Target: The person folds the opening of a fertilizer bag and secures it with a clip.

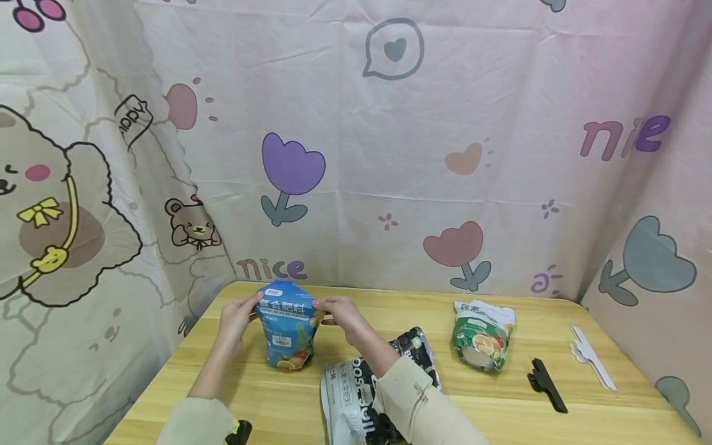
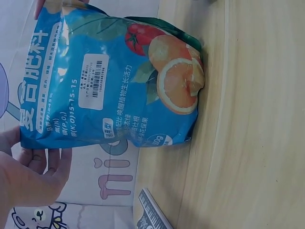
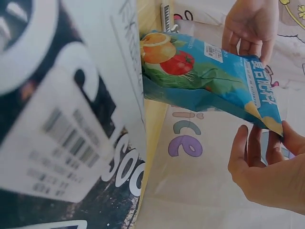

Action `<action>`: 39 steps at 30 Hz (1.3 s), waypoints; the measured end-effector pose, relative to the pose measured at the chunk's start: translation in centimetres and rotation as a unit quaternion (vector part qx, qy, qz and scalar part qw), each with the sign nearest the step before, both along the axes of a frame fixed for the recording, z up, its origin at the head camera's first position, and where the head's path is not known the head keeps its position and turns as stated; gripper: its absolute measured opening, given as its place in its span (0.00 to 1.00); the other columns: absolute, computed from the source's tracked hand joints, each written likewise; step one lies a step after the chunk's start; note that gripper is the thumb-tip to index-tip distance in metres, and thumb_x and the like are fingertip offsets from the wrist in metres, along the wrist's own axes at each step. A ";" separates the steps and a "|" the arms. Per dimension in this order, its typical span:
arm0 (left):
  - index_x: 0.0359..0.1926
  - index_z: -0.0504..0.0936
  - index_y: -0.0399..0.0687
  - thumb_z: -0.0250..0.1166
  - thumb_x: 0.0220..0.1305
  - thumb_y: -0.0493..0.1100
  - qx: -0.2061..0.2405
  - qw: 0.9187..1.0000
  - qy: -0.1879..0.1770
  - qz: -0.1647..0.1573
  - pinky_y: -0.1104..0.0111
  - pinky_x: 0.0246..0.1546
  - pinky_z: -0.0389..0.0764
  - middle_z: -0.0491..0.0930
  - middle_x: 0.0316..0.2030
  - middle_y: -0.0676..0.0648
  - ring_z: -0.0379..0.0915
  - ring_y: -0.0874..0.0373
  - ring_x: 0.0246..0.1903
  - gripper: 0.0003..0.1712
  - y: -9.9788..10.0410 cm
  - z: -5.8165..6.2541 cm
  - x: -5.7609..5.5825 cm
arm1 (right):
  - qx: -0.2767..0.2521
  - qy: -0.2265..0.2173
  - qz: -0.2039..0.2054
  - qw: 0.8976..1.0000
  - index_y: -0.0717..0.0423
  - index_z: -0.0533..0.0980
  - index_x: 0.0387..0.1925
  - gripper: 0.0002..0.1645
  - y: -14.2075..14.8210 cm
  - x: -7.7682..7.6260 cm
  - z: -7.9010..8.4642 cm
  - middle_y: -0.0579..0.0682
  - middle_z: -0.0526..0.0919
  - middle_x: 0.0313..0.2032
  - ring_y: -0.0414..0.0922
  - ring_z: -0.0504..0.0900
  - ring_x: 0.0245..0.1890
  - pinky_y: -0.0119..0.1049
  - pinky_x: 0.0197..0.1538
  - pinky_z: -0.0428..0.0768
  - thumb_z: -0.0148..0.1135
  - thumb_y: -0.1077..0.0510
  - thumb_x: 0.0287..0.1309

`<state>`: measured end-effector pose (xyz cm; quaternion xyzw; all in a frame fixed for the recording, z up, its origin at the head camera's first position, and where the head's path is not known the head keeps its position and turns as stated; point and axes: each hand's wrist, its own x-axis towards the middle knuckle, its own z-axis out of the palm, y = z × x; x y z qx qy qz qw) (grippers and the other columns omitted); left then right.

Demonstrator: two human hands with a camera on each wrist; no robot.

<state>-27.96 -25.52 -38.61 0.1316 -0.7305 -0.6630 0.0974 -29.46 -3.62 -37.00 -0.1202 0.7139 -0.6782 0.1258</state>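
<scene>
A blue fertilizer bag (image 1: 289,330) stands upright on the wooden table, printed with oranges and a tomato. My left hand (image 1: 235,318) pinches its upper left edge, and my right hand (image 1: 340,314) pinches the upper right edge. The left wrist view shows the white barcode label on the bag's front (image 2: 109,81), with my left hand (image 2: 35,174) at one upper corner. From the right wrist, my right hand (image 3: 269,176) has thumb and fingers on the opposite corner. Below my right forearm lies a black-and-white bag (image 1: 350,395), partly hidden by the sleeve.
A green-and-white bag (image 1: 483,337) stands at the right of the table (image 1: 389,309). Nearby lie a black clip (image 1: 547,386) and a white clip (image 1: 593,358). Patterned cloth (image 1: 356,123) hangs behind the table and at both sides. A white strip with dark markings (image 2: 152,212) lies low in the left wrist view.
</scene>
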 end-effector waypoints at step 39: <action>0.39 0.82 0.42 0.65 0.55 0.33 -0.512 0.791 0.322 -0.093 0.52 0.48 0.70 0.81 0.38 0.44 0.74 0.46 0.42 0.09 1.8 -0.2 0.9 | 0.316 0.539 -0.064 0.778 0.55 0.83 0.33 0.05 -1.6 0.1 -1.0 0.45 0.84 0.31 0.36 0.81 0.30 0.21 0.33 0.76 0.66 0.62 0.52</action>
